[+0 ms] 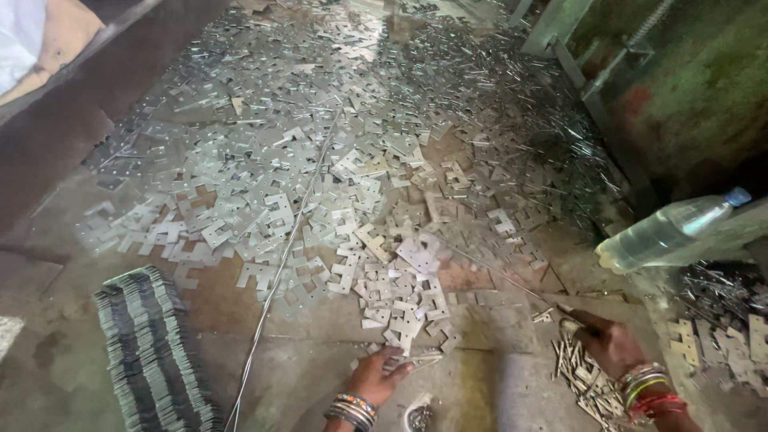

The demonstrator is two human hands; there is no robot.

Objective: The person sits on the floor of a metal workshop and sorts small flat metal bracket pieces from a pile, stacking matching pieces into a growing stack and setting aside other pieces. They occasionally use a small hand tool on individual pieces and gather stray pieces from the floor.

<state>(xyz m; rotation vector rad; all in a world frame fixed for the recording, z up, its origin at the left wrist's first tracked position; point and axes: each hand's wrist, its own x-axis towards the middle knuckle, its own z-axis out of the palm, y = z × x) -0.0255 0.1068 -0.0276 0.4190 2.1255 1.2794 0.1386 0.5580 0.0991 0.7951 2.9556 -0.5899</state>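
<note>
My left hand [376, 374] rests low on the floor at the bottom centre, fingers closed on a small stack of flat metal hinge plates [416, 360]. My right hand [610, 342] is at the lower right, fingers pinched over a heap of thin metal pins [578, 374]; whether a pin is held cannot be told for sure. Both wrists carry bangles. A wide scatter of silver hinge plates [320, 184] covers the floor ahead of both hands.
A long thin wire rod [282, 264] lies across the floor. A neat row of stacked plates [152, 352] sits at the lower left. A plastic water bottle [668, 230] lies at the right, above more plates [724, 340]. A green machine frame [680, 72] stands at the top right.
</note>
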